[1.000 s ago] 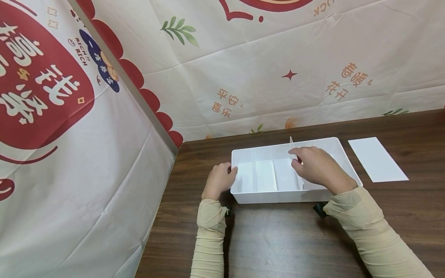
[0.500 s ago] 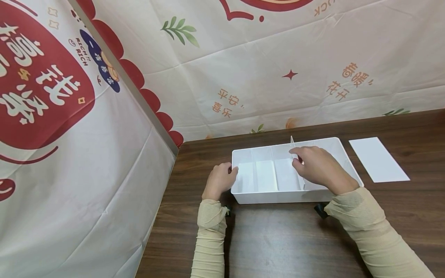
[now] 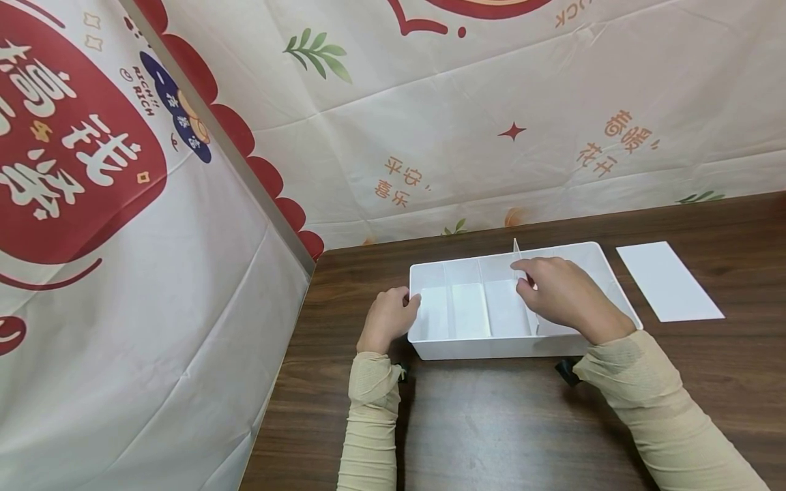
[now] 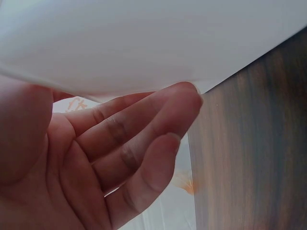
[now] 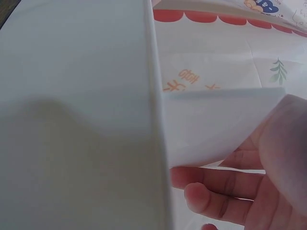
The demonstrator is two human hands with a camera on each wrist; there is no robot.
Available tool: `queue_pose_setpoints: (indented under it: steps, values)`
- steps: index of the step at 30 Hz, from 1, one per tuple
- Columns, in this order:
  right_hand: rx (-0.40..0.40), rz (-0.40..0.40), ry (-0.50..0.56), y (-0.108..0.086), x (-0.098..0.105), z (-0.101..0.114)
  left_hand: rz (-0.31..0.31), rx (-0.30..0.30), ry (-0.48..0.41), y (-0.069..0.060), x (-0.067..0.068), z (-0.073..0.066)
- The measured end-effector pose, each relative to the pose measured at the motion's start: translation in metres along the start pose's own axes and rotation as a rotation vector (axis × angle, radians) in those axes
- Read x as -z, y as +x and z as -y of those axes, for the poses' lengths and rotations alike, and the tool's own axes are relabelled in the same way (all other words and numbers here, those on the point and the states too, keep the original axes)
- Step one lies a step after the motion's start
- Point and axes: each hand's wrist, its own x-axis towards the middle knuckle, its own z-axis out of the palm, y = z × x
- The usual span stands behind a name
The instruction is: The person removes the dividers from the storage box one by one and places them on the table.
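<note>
A long white tray (image 3: pixel 491 349) lies on the table, split crosswise by thin white panels. My left hand (image 3: pixel 387 317) holds its left end wall, thumb over the rim and fingers on the outside; in the left wrist view the fingertips (image 4: pixel 184 98) touch the tray's outer side (image 4: pixel 120 48). Over the right half of the tray, my right hand (image 3: pixel 561 293) pinches a thin white divider (image 3: pixel 516 249) between thumb and index finger. That divider stands across the tray, its far end sticking up above the back rim. In the right wrist view, the tray wall partly hides the divider (image 5: pixel 216 122).
A flat white rectangular panel (image 3: pixel 669 283) lies on the dark wood table (image 3: pixel 485 423), right of the tray. A printed cloth (image 3: pixel 454 102) hangs behind the table, and another printed sheet (image 3: pixel 184 327) is at the left.
Both hands and the tray stay almost still. The divider and the right hand show only a very slight shift.
</note>
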Motion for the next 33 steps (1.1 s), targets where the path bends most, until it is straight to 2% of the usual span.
queue_pose_setpoints:
  steps: [19,33]
  values:
    - [0.02,-0.035,-0.014,-0.0013,0.003,0.0014,0.003,0.006,-0.012,-0.001,0.0004,-0.0008]
    - [0.01,-0.025,0.0,-0.0004,0.0041,0.0018,0.003,0.011,-0.011,-0.001,0.0009,-0.0013]
